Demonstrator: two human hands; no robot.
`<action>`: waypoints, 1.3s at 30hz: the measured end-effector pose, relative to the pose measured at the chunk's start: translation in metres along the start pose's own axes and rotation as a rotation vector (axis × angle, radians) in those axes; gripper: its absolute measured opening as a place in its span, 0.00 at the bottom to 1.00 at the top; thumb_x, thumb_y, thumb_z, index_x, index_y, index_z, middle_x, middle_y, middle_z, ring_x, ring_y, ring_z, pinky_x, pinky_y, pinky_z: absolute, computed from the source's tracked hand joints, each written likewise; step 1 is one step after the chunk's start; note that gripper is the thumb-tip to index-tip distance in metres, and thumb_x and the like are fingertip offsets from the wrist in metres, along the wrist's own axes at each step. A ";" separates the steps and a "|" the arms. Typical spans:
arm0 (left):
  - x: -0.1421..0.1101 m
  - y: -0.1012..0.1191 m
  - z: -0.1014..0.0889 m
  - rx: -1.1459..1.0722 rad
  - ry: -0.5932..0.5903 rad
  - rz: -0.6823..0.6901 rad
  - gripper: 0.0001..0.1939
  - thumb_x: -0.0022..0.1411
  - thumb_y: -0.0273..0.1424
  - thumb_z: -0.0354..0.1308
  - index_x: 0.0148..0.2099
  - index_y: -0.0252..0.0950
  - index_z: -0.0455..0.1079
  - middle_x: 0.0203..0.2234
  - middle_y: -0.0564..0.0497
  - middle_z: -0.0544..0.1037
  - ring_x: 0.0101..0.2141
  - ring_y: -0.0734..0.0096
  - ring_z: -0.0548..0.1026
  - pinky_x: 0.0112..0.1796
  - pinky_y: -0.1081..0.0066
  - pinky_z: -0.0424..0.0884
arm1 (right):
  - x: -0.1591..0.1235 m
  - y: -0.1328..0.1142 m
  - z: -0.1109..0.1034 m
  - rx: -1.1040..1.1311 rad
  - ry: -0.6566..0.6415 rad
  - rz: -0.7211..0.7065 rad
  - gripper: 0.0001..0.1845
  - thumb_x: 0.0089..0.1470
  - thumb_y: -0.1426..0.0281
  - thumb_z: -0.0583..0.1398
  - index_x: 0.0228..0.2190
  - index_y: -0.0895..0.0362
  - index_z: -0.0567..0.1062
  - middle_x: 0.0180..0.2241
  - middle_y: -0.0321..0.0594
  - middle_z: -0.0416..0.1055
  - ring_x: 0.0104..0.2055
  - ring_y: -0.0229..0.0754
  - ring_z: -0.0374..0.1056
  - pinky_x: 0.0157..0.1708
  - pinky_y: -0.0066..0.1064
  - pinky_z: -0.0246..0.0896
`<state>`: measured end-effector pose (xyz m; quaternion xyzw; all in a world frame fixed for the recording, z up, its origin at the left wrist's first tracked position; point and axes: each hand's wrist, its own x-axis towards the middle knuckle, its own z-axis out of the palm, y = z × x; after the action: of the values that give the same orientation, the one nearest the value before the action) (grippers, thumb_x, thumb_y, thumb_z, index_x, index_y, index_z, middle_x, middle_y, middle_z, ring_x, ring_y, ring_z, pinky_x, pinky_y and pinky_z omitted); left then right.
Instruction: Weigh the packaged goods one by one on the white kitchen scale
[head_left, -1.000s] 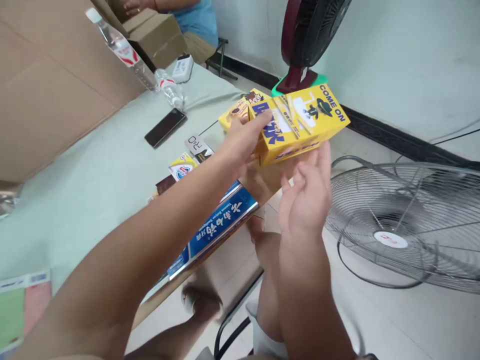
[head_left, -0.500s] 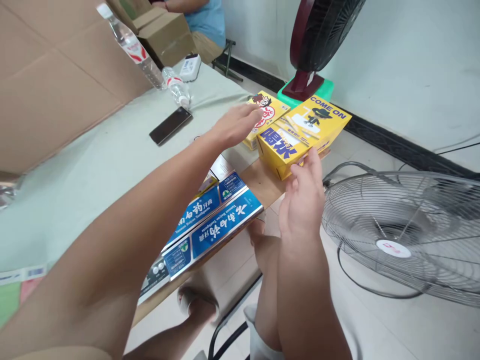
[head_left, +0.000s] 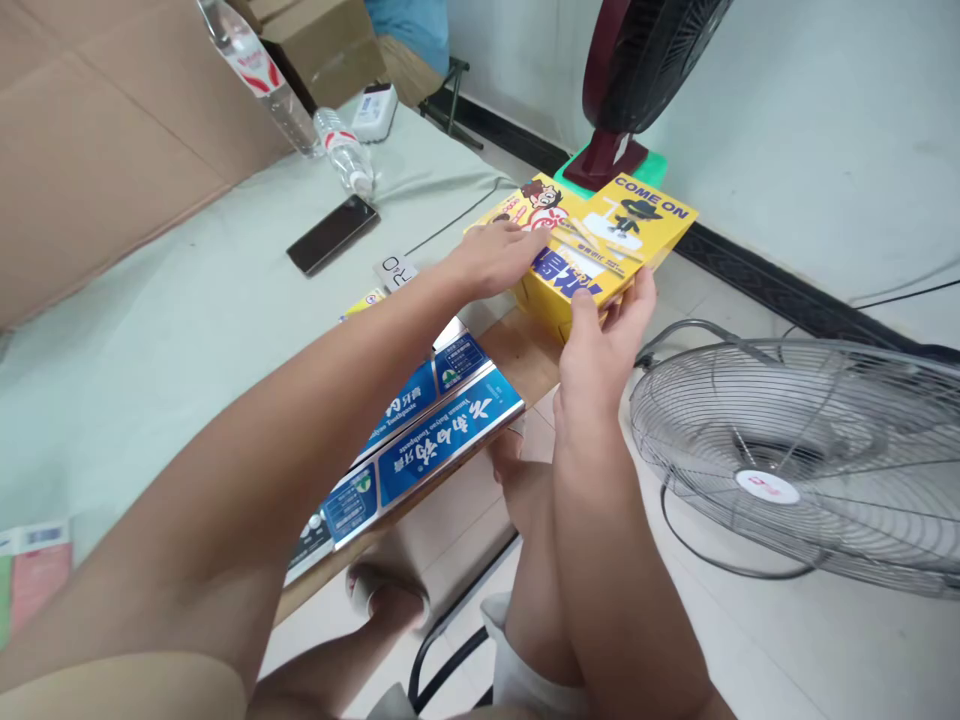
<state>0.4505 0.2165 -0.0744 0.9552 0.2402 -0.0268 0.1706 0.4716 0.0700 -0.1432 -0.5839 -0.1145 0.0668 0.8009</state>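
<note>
My left hand (head_left: 504, 258) lies flat with fingers stretched over the yellow cartoon-faced box (head_left: 541, 192), its fingertips at the left edge of the yellow "COME ON" box (head_left: 630, 225). At that box's near right corner my right hand (head_left: 604, 335) grips it, thumb on the near side and fingers round the right side. The two yellow boxes sit side by side at the table's far right end. Below my left forearm are blue toothpaste boxes (head_left: 450, 430), partly hidden by the arm.
On the green-grey tabletop (head_left: 217, 300) lie a black phone (head_left: 334, 235), a bottle (head_left: 343, 150) and a white device (head_left: 375, 112). A taller bottle (head_left: 262, 85) leans by the cardboard (head_left: 112, 130). A metal fan (head_left: 787, 470) stands right; a dark red fan (head_left: 626, 90) is behind.
My left hand has moved right to the "COME ON" box's edge. My right hand has closed on its corner. The gap between the yellow boxes looks smaller. The view has shifted slightly.
</note>
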 end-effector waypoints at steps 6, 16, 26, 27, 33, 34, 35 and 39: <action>-0.003 0.008 0.003 0.135 -0.106 0.038 0.23 0.76 0.34 0.40 0.64 0.42 0.69 0.64 0.44 0.74 0.68 0.52 0.66 0.67 0.51 0.60 | -0.010 -0.007 0.000 0.015 0.021 0.028 0.36 0.51 0.63 0.58 0.61 0.53 0.57 0.70 0.49 0.60 0.71 0.48 0.63 0.73 0.57 0.55; -0.011 0.012 0.010 0.077 -0.084 0.087 0.18 0.74 0.33 0.43 0.57 0.43 0.72 0.65 0.46 0.74 0.68 0.53 0.66 0.67 0.53 0.59 | -0.018 -0.019 -0.008 0.008 0.108 0.116 0.36 0.48 0.64 0.59 0.59 0.51 0.59 0.64 0.46 0.65 0.65 0.49 0.68 0.71 0.58 0.59; -0.018 0.014 0.011 0.122 -0.076 0.099 0.20 0.74 0.31 0.42 0.58 0.43 0.71 0.62 0.43 0.76 0.68 0.50 0.65 0.66 0.49 0.59 | -0.009 -0.013 -0.010 -0.048 0.153 0.116 0.30 0.48 0.66 0.58 0.54 0.49 0.61 0.57 0.44 0.66 0.60 0.47 0.71 0.67 0.58 0.63; -0.021 0.015 0.011 0.118 -0.078 0.093 0.20 0.74 0.31 0.42 0.59 0.42 0.70 0.63 0.43 0.75 0.68 0.51 0.65 0.67 0.49 0.58 | -0.011 -0.014 -0.011 -0.053 0.150 0.125 0.30 0.47 0.66 0.58 0.53 0.49 0.60 0.57 0.44 0.66 0.60 0.47 0.71 0.67 0.58 0.63; -0.046 0.008 0.010 0.104 -0.107 0.099 0.18 0.74 0.34 0.41 0.53 0.42 0.72 0.63 0.45 0.74 0.69 0.53 0.64 0.69 0.54 0.57 | -0.045 -0.027 -0.007 -0.078 0.185 0.172 0.29 0.46 0.66 0.59 0.51 0.48 0.59 0.56 0.44 0.62 0.58 0.48 0.69 0.65 0.57 0.65; -0.050 0.005 0.009 0.107 -0.112 0.106 0.18 0.74 0.35 0.41 0.52 0.42 0.72 0.63 0.46 0.74 0.68 0.54 0.65 0.68 0.55 0.58 | -0.051 -0.029 -0.007 -0.077 0.191 0.174 0.28 0.47 0.66 0.59 0.50 0.48 0.59 0.55 0.44 0.62 0.58 0.48 0.69 0.64 0.57 0.65; -0.054 0.002 0.007 0.109 -0.115 0.114 0.18 0.74 0.36 0.41 0.52 0.42 0.72 0.63 0.47 0.74 0.67 0.54 0.66 0.68 0.55 0.60 | -0.054 -0.030 -0.008 -0.076 0.192 0.174 0.25 0.48 0.66 0.59 0.49 0.48 0.60 0.53 0.43 0.63 0.57 0.47 0.69 0.64 0.57 0.66; -0.064 -0.004 -0.004 0.124 -0.189 0.136 0.18 0.71 0.35 0.41 0.48 0.42 0.72 0.57 0.47 0.77 0.63 0.55 0.70 0.64 0.56 0.65 | -0.051 -0.032 -0.017 -0.079 0.203 0.150 0.12 0.55 0.61 0.60 0.37 0.48 0.62 0.43 0.37 0.61 0.49 0.44 0.69 0.63 0.55 0.68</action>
<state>0.3922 0.1923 -0.0634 0.9712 0.1558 -0.1201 0.1346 0.4261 0.0325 -0.1233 -0.6255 0.0084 0.0627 0.7777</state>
